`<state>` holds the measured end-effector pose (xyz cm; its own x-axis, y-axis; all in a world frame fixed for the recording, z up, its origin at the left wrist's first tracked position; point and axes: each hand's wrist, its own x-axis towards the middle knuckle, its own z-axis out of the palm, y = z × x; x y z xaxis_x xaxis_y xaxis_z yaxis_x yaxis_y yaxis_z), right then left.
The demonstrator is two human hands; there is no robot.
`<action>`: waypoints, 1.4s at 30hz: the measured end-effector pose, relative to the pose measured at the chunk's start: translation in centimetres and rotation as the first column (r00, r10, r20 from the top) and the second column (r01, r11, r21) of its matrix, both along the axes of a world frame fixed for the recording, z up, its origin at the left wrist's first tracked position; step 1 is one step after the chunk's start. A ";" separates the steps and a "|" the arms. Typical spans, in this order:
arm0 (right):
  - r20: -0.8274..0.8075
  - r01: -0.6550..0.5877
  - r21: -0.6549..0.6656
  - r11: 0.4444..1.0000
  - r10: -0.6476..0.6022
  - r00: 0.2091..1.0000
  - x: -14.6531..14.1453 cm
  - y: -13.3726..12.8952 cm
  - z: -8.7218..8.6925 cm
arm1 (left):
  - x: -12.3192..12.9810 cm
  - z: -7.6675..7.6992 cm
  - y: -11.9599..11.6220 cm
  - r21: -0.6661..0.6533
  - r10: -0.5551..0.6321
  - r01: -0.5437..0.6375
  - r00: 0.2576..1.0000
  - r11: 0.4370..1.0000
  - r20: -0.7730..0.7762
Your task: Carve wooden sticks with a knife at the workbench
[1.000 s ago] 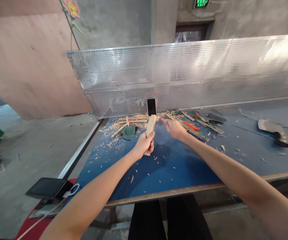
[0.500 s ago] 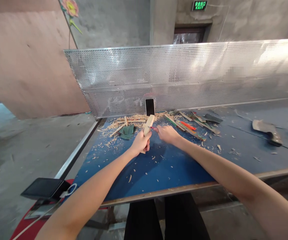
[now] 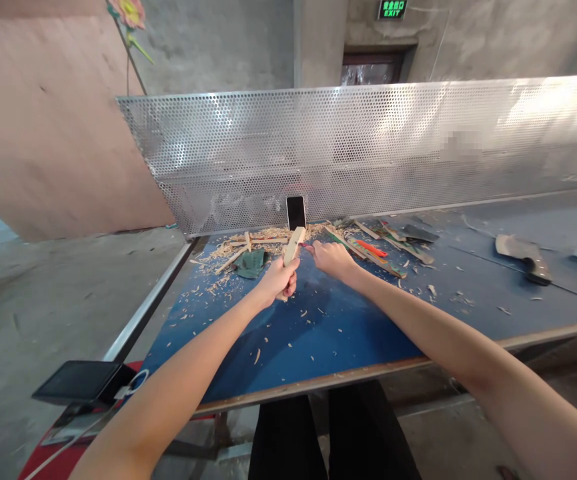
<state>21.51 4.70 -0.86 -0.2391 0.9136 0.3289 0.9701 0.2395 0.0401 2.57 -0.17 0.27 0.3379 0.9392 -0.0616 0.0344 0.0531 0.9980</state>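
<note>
My left hand (image 3: 279, 277) is wrapped around the lower part of a pale wooden stick (image 3: 294, 243), which points away from me and slants up. My right hand (image 3: 335, 259) is closed on a small knife (image 3: 307, 247) with a reddish handle. The knife's tip meets the right side of the stick, close to its upper end. Most of the handle is hidden by my fingers, and the blade is too small to make out well. Pale wood shavings (image 3: 225, 252) lie heaped behind and to the left of my hands.
A phone (image 3: 296, 212) leans against the perforated metal screen (image 3: 248, 147). Right of my hands lie wood strips (image 3: 391, 265) and an orange-handled tool (image 3: 371, 249). Farther right is a cleaver (image 3: 523, 253). A dark green cloth-like piece (image 3: 251, 264) lies left on the blue table (image 3: 288, 367).
My right hand and the knife have moved slightly up along the stick toward its far end. My left hand keeps its hold. The whole view has shifted a little.
</note>
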 end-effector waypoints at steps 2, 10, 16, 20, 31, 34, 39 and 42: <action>-0.027 0.010 -0.013 1.000 -0.011 1.000 0.2 0.5 0.2 | -0.2 0.4 -0.1 -0.047 -0.002 0.003 1.000 0.999 0.012; -0.334 0.307 -0.115 0.945 -0.327 0.884 9.4 4.6 1.5 | 0.6 -0.7 -2.9 -0.123 -0.313 0.299 0.942 0.946 -0.118; -0.423 0.221 -0.113 0.969 -0.248 0.871 8.6 4.4 0.5 | 1.3 -2.2 -2.0 -0.101 -0.151 0.140 0.982 0.985 -0.117; -0.368 0.102 -0.097 0.990 -0.131 0.920 6.1 3.3 0.1 | 0.6 -1.7 -0.8 -0.131 0.012 -0.009 1.000 0.991 0.025; -0.248 -0.106 -0.096 0.990 0.079 0.965 2.4 0.8 -0.6 | -0.5 -1.9 0.3 -0.201 0.074 -0.044 0.987 0.979 0.144; -0.227 -0.149 -0.099 0.984 0.123 0.966 2.0 0.6 -1.1 | -0.6 -2.0 0.6 -0.241 0.119 -0.075 0.978 0.968 0.172; -0.264 -0.134 -0.134 0.982 0.095 0.960 1.9 0.9 -1.2 | -0.8 -1.9 0.8 -0.261 0.125 -0.073 0.974 0.963 0.189; -0.304 -0.049 -0.094 0.994 0.018 0.953 3.2 1.9 -1.2 | -0.8 -2.0 0.9 -0.249 0.144 -0.098 0.974 0.964 0.173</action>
<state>24.72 6.59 -2.06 -0.1740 0.9384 0.2984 0.9243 0.2602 -0.2792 1.76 0.70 -1.72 0.2493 0.9398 -0.2337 -0.1744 0.2810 0.9437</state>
